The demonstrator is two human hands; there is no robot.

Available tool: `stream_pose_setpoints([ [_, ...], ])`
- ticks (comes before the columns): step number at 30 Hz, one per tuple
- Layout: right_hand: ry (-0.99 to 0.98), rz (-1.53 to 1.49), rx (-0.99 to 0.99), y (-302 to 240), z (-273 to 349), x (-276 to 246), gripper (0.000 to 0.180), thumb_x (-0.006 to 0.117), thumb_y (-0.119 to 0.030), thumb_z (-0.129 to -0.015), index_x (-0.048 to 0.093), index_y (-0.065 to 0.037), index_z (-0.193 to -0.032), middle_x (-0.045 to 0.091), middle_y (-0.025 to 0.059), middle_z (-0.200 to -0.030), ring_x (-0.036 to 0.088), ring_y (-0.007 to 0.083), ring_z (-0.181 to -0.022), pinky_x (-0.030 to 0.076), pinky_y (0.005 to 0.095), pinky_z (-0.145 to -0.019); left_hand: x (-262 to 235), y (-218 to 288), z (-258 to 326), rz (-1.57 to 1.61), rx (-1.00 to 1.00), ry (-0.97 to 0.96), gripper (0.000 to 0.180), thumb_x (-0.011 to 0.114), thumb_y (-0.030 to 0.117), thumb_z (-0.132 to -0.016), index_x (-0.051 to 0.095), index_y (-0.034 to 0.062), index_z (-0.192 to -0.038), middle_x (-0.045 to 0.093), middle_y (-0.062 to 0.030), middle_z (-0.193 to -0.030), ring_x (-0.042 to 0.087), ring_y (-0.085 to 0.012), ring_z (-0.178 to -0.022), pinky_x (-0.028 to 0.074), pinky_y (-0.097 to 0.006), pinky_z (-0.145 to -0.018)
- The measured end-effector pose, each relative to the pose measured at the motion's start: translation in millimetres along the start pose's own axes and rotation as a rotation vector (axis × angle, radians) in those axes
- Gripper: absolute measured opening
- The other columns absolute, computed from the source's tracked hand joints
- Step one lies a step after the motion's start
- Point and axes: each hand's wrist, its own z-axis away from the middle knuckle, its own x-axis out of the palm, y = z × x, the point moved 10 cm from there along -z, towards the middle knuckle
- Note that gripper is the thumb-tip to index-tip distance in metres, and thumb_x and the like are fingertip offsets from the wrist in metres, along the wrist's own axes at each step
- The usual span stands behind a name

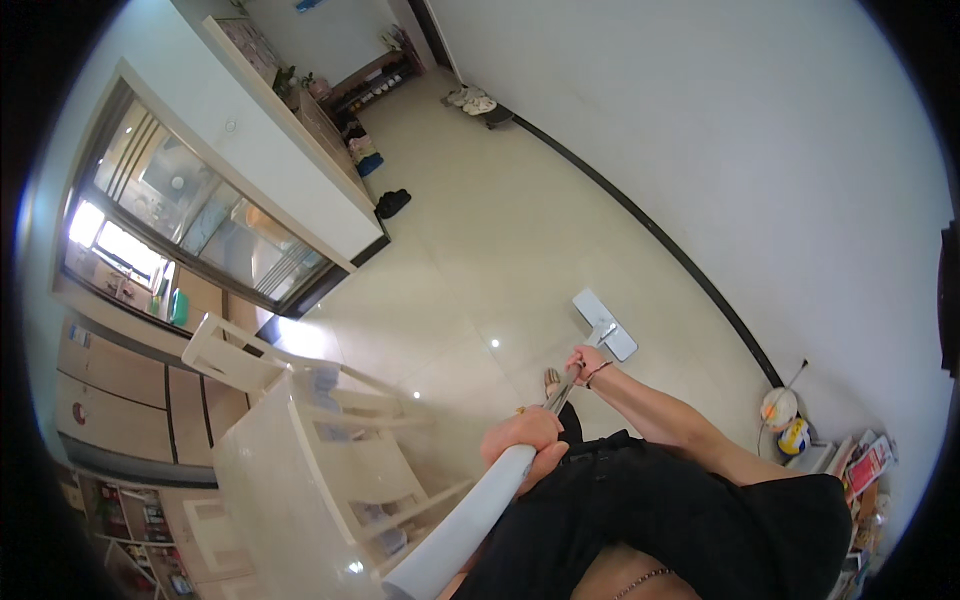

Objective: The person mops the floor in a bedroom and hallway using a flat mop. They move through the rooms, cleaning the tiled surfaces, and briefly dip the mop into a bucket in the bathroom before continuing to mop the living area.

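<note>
A flat mop with a white, rectangular head (623,344) lies against the pale floor ahead of me, and its pole slants back toward my body. My left hand (522,437) is wrapped round the upper part of the pole, just beyond the thick white handle end (465,527), which looms large at the lower edge. Further down, my right hand (587,363) grips the metal part of the pole, a dark bracelet on its wrist. Both hands are closed. My left forearm is mostly hidden behind the handle and my black clothing.
A white table (262,470) and chairs (235,357) stand at my left, near a glass sliding door (190,215). Black slippers (394,203) lie by the cabinet corner. A white wall with dark skirting (640,215) runs along the right, with balls (795,437) and magazines (868,466) near it.
</note>
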Motion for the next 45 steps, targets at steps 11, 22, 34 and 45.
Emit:
stream_pose_setpoints([
  [11,0.023,0.068,-0.024,-183,-141,168,0.044,0.040,-0.028,-0.095,0.051,-0.008,-0.057,0.057,0.0152,-0.057,0.040,0.0201,-0.041,0.034,0.0348,-0.043,-85,-124,-247,0.010,0.026,-0.220,0.016,0.069,-0.007,-0.078,0.055,0.0020,-0.075,0.057,-0.0073,-0.065,0.053,-0.0212,-0.059,0.049,-0.039,-0.065],
  [22,-0.108,0.488,-0.054,-293,-247,376,0.041,0.042,-0.027,-0.091,0.051,-0.007,-0.057,0.058,0.0139,-0.060,0.042,0.0176,-0.043,0.031,0.0337,-0.041,-197,-242,-451,-0.119,-0.043,-0.104,0.017,0.066,-0.008,-0.079,0.054,0.0029,-0.078,0.056,-0.0070,-0.067,0.052,-0.0215,-0.060,0.049,-0.040,-0.067],
  [34,-0.093,0.417,0.011,-445,-384,610,0.043,0.042,-0.026,-0.095,0.052,-0.006,-0.059,0.057,0.0170,-0.057,0.054,0.0255,-0.052,0.043,0.0423,-0.049,-304,-336,-682,-0.175,0.107,0.001,0.019,0.070,-0.005,-0.076,0.053,0.0022,-0.072,0.056,-0.0091,-0.066,0.053,-0.0223,-0.059,0.050,-0.038,-0.065],
  [45,-0.051,0.158,0.130,-527,-587,804,0.039,0.040,-0.024,-0.096,0.042,-0.012,-0.059,0.046,0.0081,-0.048,0.045,0.0219,-0.040,0.041,0.0324,-0.040,-474,-431,-887,-0.171,0.103,-0.094,0.021,0.071,-0.007,-0.075,0.052,0.0029,-0.073,0.056,-0.0093,-0.065,0.052,-0.0227,-0.058,0.048,-0.037,-0.062],
])
